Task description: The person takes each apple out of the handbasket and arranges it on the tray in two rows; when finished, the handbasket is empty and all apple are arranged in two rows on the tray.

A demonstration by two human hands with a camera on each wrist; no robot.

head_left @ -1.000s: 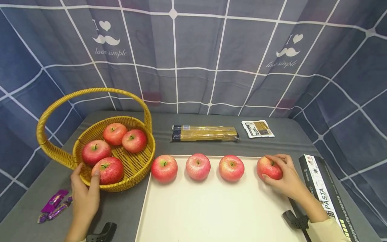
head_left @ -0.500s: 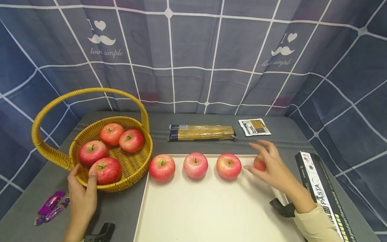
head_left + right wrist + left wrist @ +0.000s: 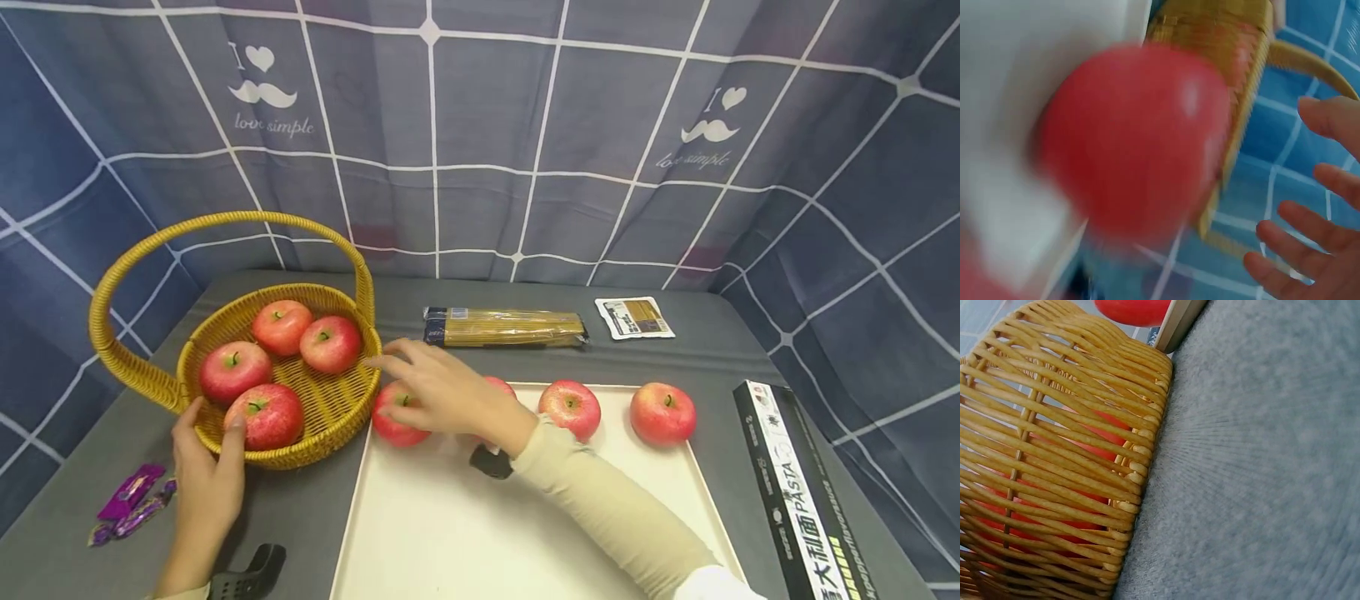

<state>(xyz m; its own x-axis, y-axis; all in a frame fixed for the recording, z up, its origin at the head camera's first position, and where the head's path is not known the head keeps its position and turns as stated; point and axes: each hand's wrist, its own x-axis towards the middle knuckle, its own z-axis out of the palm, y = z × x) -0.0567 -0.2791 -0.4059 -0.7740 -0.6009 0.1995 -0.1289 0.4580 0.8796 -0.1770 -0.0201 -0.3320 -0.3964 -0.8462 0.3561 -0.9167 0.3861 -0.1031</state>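
Note:
A yellow wicker basket [image 3: 330, 429] with a tall handle stands at left in the head view and holds several red apples. My left hand [image 3: 208, 475] grips its near rim, thumb over the inside beside an apple [image 3: 264, 417]. In the left wrist view only the woven wall [image 3: 1054, 456] shows, not the hand. My right hand [image 3: 450, 396] hovers with spread fingers over the leftmost apple [image 3: 393, 432] of a row on the cream tray [image 3: 435, 525], partly hiding it and its neighbour. The right wrist view shows these fingers [image 3: 1319, 228] apart from a blurred apple [image 3: 1135, 144].
Two more apples, one mid-row [image 3: 572, 408] and one at the tray's back right corner [image 3: 663, 414], continue the row. Behind lie a noodle pack [image 3: 510, 328] and a small sachet [image 3: 636, 318]. A long pasta box [image 3: 798, 492] lies right; purple candies [image 3: 131, 504] lie left.
My right hand has let go of the apple at the tray's right corner and swung left over the row to the leftmost apple. My left hand stays on the basket rim.

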